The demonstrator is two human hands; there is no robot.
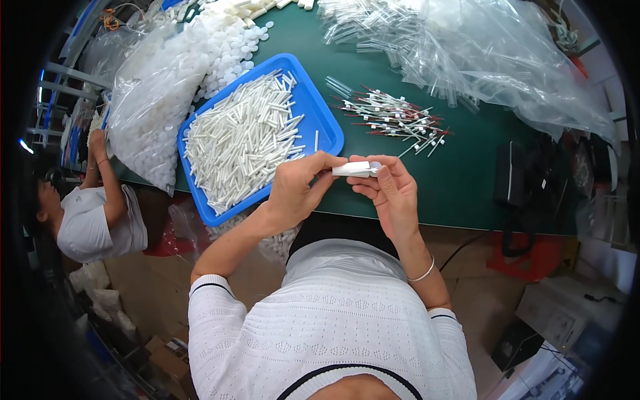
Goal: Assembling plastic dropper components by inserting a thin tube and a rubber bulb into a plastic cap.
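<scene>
At the near edge of the green table [460,187], we hold a short white tube [350,169]. From nine o'clock our left hand [300,181] pinches one end between thumb and forefinger; from three o'clock our right hand [396,193] grips a clear round piece [375,166] at the other end, thumb against fingers. Toward ten o'clock we see a blue tray [328,131] heaped with slim white rods [233,133], and past it white discs [233,63] in and beside a clear sack [143,100]. Toward one o'clock lie thin red-and-white pieces [393,119], with clear tubes [399,43] beyond them. Away at nine o'clock is a co-worker [100,220] in a pale shirt.
</scene>
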